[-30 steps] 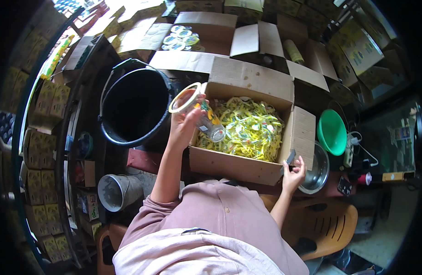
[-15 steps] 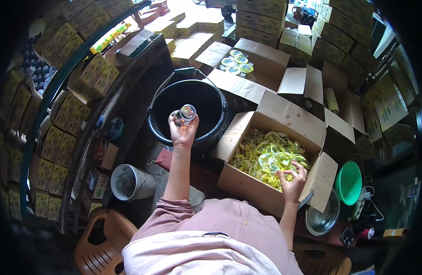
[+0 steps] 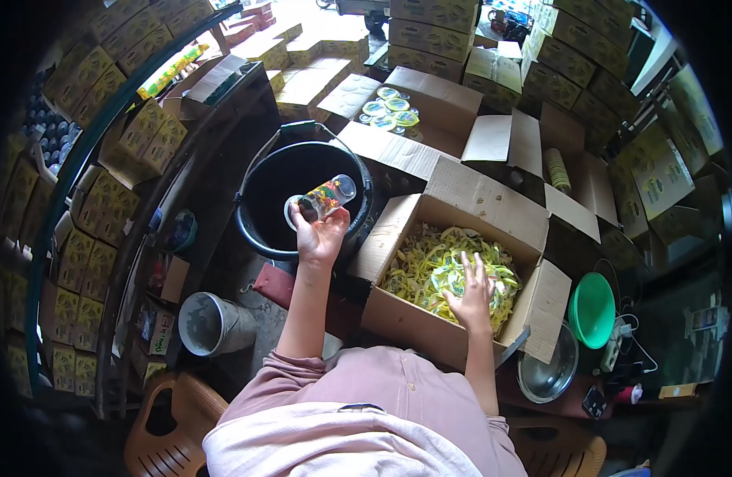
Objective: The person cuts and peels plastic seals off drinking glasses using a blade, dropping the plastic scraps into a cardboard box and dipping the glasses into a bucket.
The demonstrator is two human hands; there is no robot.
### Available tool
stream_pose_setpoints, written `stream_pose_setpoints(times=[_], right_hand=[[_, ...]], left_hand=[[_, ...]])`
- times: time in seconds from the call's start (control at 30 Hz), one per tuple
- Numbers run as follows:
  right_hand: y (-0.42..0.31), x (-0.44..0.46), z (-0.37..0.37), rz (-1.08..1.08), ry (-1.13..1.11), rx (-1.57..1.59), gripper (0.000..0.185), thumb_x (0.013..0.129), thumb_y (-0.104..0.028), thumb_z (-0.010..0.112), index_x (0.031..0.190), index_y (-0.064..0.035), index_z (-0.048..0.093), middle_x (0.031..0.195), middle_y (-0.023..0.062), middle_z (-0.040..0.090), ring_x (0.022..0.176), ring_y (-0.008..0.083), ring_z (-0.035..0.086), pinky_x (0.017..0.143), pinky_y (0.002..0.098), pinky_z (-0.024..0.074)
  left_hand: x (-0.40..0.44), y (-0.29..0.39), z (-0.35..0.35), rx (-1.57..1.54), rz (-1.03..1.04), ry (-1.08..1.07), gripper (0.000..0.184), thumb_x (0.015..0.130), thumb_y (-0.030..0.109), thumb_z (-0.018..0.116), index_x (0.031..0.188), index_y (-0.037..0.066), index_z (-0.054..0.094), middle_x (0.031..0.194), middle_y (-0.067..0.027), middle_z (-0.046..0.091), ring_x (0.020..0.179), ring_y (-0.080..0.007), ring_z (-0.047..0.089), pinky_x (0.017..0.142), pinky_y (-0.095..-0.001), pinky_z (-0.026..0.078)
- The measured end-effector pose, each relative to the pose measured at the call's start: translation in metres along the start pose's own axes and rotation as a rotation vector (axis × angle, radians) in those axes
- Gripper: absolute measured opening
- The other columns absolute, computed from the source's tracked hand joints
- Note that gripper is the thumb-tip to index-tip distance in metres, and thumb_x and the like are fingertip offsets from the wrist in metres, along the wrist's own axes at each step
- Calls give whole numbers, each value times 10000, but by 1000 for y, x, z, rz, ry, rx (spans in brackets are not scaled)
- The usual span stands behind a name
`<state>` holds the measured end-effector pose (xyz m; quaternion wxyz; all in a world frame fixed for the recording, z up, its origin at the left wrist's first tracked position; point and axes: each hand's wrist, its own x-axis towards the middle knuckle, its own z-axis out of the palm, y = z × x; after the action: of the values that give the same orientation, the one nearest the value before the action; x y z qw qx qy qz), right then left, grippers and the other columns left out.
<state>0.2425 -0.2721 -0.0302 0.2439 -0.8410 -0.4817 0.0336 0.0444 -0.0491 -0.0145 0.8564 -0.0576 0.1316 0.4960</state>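
Observation:
My left hand [image 3: 321, 238] is closed around a clear plastic cup [image 3: 332, 195] with a colourful printed side. The cup lies tilted in the fingers, its rim toward the left, over the mouth of a black bucket [image 3: 274, 176]. To the right, an open cardboard box [image 3: 409, 324] holds a heap of yellow printed plastic strips [image 3: 417, 266]. My right hand [image 3: 471, 300] is over this heap with its fingers apart and nothing visible in them. Whether its fingertips touch the strips I cannot tell.
Behind stands another open carton [image 3: 441, 107] with round yellow-green lids [image 3: 390, 111]. A grey-white pail [image 3: 215, 326] is at left. A green bowl [image 3: 592, 310] and a clear bowl [image 3: 549, 370] sit at right. Printed cartons [image 3: 87, 246] are stacked along the left.
My left hand has turned the cup from end-on to sideways, so its printed side shows. My right hand has moved left over the strips and its fingers have spread. The view has shifted slightly.

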Motion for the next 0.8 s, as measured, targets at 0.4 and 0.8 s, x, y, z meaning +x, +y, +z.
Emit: stream_pose_setpoints(times=[0.4, 0.8], right_hand=[[-119, 95, 8, -368, -117, 892, 645, 686, -297, 725, 1224, -53, 465, 1017, 148, 547, 787, 210, 581, 669, 317, 482], [-140, 98, 3, -621, 73, 756, 440, 698, -73, 666, 1120, -108, 548, 1002, 126, 526, 808, 280, 603, 726, 360, 498]], left_hand=[[-27, -18, 6, 246, -24, -132, 500, 748, 373, 683, 1097, 102, 451, 1041, -68, 520, 1017, -208, 500, 877, -415, 425], [-98, 54, 21, 769, 282, -398, 453, 876, 412, 466, 1187, 83, 437, 1119, -62, 526, 995, -185, 516, 818, -363, 442]])
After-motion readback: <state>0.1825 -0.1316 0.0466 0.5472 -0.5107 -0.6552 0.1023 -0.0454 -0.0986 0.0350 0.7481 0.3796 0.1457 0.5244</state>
